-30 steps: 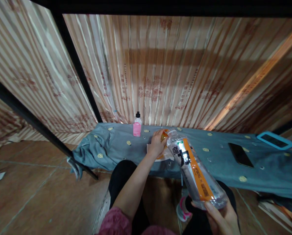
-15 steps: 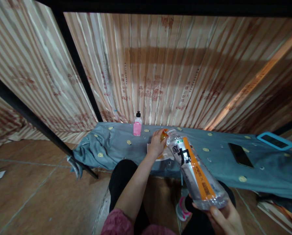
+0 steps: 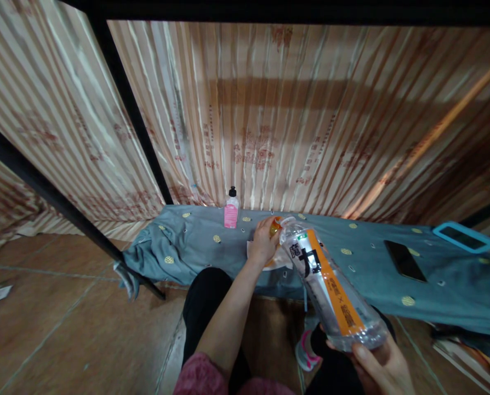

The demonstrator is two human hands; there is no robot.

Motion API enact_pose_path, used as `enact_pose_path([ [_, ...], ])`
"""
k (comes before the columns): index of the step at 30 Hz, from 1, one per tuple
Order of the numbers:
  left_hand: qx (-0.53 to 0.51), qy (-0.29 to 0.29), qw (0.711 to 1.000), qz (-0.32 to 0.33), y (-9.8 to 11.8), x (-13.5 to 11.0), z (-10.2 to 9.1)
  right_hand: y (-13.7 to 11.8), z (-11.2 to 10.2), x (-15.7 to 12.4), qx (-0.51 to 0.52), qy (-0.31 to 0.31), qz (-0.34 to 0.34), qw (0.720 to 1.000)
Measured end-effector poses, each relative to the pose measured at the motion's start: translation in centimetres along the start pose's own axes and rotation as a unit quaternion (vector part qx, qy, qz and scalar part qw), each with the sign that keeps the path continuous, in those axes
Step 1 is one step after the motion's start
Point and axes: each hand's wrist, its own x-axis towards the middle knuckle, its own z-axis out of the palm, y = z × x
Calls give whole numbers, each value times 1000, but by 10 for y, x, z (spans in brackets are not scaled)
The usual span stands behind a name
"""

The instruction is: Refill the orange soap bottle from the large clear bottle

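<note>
My right hand [image 3: 380, 367] grips the base of a clear plastic bottle [image 3: 327, 288] with an orange, white and black label, tilted so its open neck points away from me. My left hand [image 3: 263, 238] is closed round a small orange thing [image 3: 274, 226] right at the bottle's mouth; I cannot make out what it is. Under the left hand lies a white and orange wrapper [image 3: 272, 258] on the blue-grey cloth [image 3: 195, 247].
A small pink bottle [image 3: 231, 211] with a black cap stands at the back of the cloth. A black phone [image 3: 405, 260] and a blue-framed device [image 3: 462, 236] lie to the right. A striped curtain hangs behind, a black metal frame [image 3: 125, 104] at left, brown tiled floor below.
The bottle has turned slightly in my right hand, which has slid a little lower and to the right. The left hand stays at the bottle's mouth.
</note>
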Motion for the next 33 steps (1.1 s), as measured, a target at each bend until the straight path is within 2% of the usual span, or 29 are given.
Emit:
enact_pose_path([
  [4, -1, 4, 1000, -7, 1, 0, -1, 5, -3, 4, 2, 4, -2, 1000],
  [12, -9, 5, 1000, -5, -1, 0, -1, 31, -28, 27, -1, -10, -12, 1000],
  [23, -14, 16, 1000, -3, -1, 0, 1, -3, 2, 4, -21, 8, -8, 1000],
  [28, -11, 17, 1000, -1, -2, -1, 1, -1, -3, 11, -12, 2, -2, 1000],
  [31, -8, 20, 1000, 3, -3, -2, 2, 3, -10, 17, -15, -31, 14, 999],
  [33, -8, 22, 1000, 8, -3, -2, 2, 4, -11, 18, -19, -17, -5, 1000],
])
